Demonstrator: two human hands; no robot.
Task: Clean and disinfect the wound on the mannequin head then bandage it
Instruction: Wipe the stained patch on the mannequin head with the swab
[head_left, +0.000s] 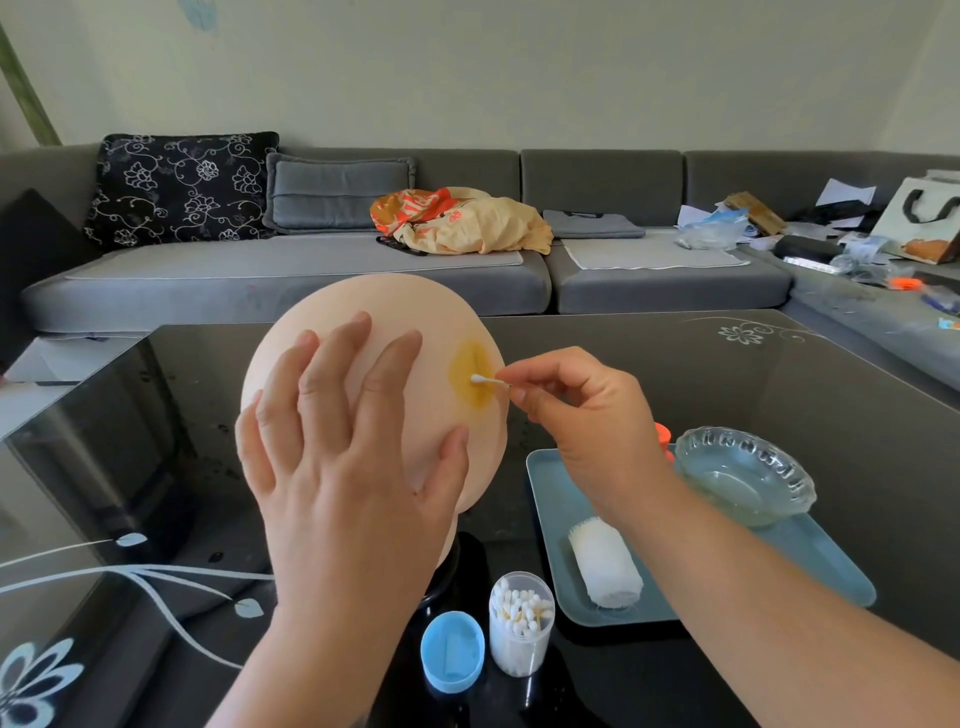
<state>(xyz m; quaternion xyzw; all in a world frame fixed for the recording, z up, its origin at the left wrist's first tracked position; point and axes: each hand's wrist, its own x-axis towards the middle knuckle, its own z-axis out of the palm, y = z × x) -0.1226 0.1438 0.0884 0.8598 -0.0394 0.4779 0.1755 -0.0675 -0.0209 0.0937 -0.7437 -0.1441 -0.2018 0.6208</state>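
Note:
A bald, peach-coloured mannequin head stands on a black stand in the middle of the table. On its right side is a yellow-stained wound patch. My left hand lies flat on the head with fingers spread. My right hand pinches a cotton swab whose white tip touches the stained patch. A white gauze roll lies on the blue tray.
A glass bowl sits on the tray, with an orange item partly hidden behind my right hand. An open clear jar of cotton swabs and its blue lid stand at the front of the black glass table. A grey sofa lies beyond.

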